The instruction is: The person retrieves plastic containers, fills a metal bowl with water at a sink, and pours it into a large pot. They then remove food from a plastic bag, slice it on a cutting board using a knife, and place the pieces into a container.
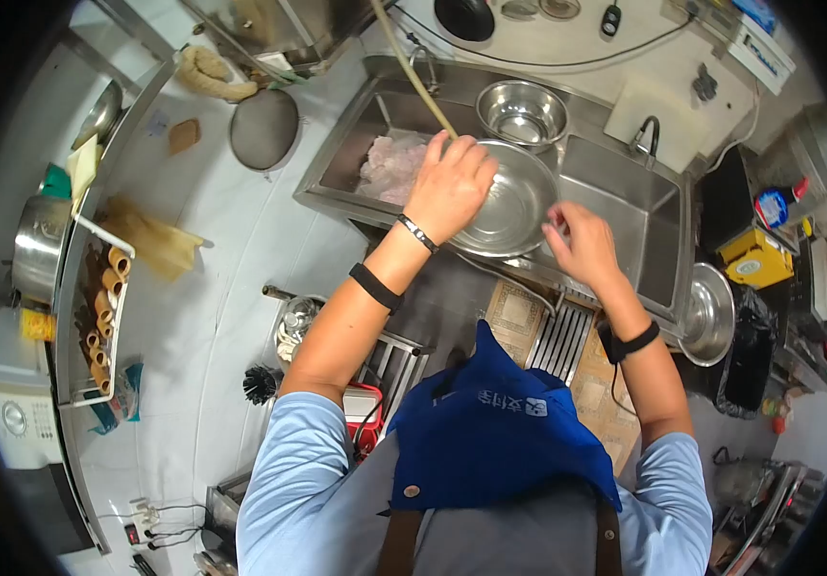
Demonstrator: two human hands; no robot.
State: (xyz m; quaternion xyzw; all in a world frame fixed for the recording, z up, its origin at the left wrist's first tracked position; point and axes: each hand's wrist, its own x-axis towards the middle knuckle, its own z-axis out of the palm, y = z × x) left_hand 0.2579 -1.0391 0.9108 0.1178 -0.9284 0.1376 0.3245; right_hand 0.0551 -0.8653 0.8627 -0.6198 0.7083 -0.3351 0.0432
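My left hand (450,190) is over the left side of a wide metal bowl (514,206), its fingers closed round the lower end of a yellowish hose (412,72). The bowl rests at the front of the double sink, across the middle divider. Just right of its rim is my right hand (582,240), fingers loosely bent, thumb apart, nothing visible in them. A second, deeper metal bowl (521,113) stands behind the first. Pale pink pieces that look like raw meat (394,168) lie in the left sink basin, partly hidden by my left hand.
A curved black tap (646,134) stands behind the right sink basin (630,216). Another metal bowl (706,315) sits beyond the sink's right end. A white rack (97,331) with brown tubes is at the left. Below the sink is a metal stool-like frame (404,360).
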